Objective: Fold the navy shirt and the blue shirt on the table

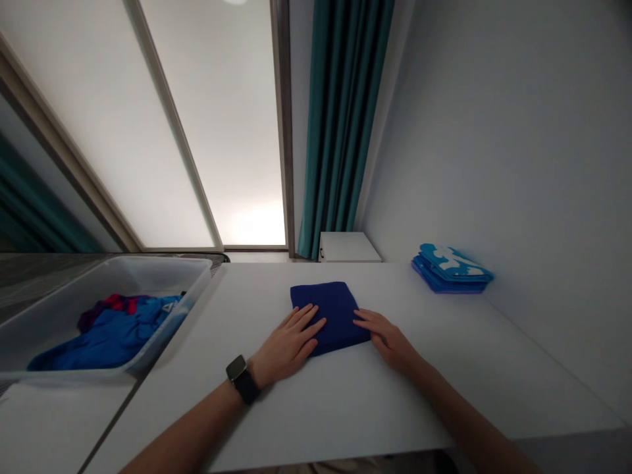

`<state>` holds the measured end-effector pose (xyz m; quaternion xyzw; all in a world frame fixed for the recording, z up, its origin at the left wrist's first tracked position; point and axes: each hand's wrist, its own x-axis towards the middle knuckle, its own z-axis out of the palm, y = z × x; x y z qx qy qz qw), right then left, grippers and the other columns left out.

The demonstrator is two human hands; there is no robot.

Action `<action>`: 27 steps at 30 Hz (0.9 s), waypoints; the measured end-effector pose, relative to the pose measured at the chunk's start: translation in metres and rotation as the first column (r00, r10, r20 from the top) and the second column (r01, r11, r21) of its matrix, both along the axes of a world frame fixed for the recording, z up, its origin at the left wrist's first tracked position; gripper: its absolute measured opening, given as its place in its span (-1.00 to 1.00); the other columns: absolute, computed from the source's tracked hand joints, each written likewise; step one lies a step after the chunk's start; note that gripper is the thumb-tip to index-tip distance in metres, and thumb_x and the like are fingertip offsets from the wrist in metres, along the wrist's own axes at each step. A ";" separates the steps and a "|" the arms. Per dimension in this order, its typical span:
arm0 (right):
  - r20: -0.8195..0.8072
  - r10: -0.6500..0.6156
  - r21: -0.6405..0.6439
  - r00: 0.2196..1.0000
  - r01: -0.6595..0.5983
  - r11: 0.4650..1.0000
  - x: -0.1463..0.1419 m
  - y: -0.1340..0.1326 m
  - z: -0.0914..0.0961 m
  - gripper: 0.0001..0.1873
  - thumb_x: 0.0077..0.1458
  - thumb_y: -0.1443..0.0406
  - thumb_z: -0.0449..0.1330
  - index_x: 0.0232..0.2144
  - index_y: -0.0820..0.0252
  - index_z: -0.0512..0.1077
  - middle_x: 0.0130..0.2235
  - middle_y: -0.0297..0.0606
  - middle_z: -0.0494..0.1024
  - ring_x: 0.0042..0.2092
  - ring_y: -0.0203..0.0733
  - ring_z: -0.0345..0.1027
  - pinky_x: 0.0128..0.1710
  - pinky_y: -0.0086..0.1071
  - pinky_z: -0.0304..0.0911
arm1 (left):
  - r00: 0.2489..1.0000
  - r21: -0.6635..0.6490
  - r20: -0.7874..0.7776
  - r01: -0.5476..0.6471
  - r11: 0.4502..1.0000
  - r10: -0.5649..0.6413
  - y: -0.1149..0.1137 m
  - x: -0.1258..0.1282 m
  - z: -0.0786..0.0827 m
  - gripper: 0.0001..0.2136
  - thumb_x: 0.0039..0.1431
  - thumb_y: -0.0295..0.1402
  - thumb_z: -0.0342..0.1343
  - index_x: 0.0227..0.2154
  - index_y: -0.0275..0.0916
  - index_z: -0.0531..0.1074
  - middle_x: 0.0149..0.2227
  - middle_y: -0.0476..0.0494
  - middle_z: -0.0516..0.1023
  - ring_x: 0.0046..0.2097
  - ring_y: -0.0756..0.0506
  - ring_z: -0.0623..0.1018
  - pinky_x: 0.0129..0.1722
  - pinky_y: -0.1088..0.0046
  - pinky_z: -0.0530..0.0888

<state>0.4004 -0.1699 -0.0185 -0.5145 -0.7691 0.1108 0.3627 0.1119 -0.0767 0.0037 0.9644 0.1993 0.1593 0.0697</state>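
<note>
A dark blue folded cloth [338,309] lies flat on the white table [232,316] in front of me. My left hand [291,339] rests on its left edge, fingers spread and stretched out over the fabric. At its right edge, my right hand [388,336] touches the cloth with the fingertips, its fingers extended and the thumb tucked below. Neither hand grips the cloth. A black watch [242,378] is on my left wrist. What kind of garment or cloth it is cannot be told from its folded shape.
A stack of folded blue fabric [449,270], patterned white on top, sits at the right by the wall [518,164]. A translucent plastic bin [197,273] with loose blue and red clothes [113,329] stands left of the table. A small white cabinet [348,247] is beyond the far edge.
</note>
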 end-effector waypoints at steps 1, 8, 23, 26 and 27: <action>-0.024 -0.003 -0.017 1.000 0.002 1.000 0.002 0.002 0.000 -0.55 0.18 0.41 -0.07 0.02 0.07 0.46 0.13 -0.17 0.44 0.20 -0.08 0.23 0.19 0.00 0.16 | 1.000 0.013 -0.010 0.002 1.000 -0.002 0.000 -0.001 0.000 -0.55 0.38 -0.30 -0.18 0.30 -0.11 0.09 0.36 -0.17 0.03 0.36 -0.18 0.06 0.31 0.06 0.10; 0.074 -0.170 -0.039 0.983 0.173 0.984 -0.018 0.036 0.029 -0.63 0.20 0.34 -0.06 -0.08 0.14 0.48 -0.01 -0.15 0.53 0.06 -0.11 0.36 0.13 -0.13 0.24 | 1.000 0.044 -0.029 -0.009 0.999 0.010 -0.002 -0.002 -0.001 -0.52 0.40 -0.25 -0.21 0.32 -0.20 0.01 0.36 -0.24 0.01 0.37 -0.18 0.01 0.31 0.09 0.10; 0.535 -0.199 -0.158 0.821 0.329 0.931 -0.075 0.087 0.012 -0.25 0.27 -0.07 -0.22 0.33 0.25 0.00 0.37 -0.04 -0.04 0.38 0.02 -0.27 0.32 -0.06 -0.25 | 0.906 -0.305 0.329 -0.167 0.938 0.268 0.028 -0.017 -0.008 -0.54 0.39 -0.23 -0.25 0.27 -0.25 0.13 0.30 -0.25 0.17 0.31 -0.15 0.17 0.31 0.14 0.14; 0.529 -0.157 -0.186 0.834 0.294 0.937 -0.071 0.087 0.014 -0.21 0.26 -0.11 -0.24 0.33 0.26 -0.01 0.37 -0.05 -0.07 0.38 0.03 -0.30 0.32 -0.04 -0.26 | 0.834 -0.412 0.347 -0.275 0.869 0.428 0.049 -0.034 -0.007 -0.57 0.37 -0.22 -0.23 0.20 -0.27 0.23 0.14 -0.28 0.40 0.18 -0.17 0.36 0.22 0.12 0.26; 0.526 -0.122 -0.196 0.842 0.259 0.946 -0.069 0.086 0.016 -0.21 0.25 -0.12 -0.23 0.33 0.26 -0.01 0.37 -0.05 -0.07 0.38 0.02 -0.29 0.32 -0.05 -0.25 | 0.829 -0.450 0.323 -0.290 0.844 0.457 0.055 -0.039 -0.007 -0.57 0.36 -0.22 -0.22 0.18 -0.26 0.26 0.07 -0.26 0.47 0.12 -0.17 0.43 0.18 0.13 0.31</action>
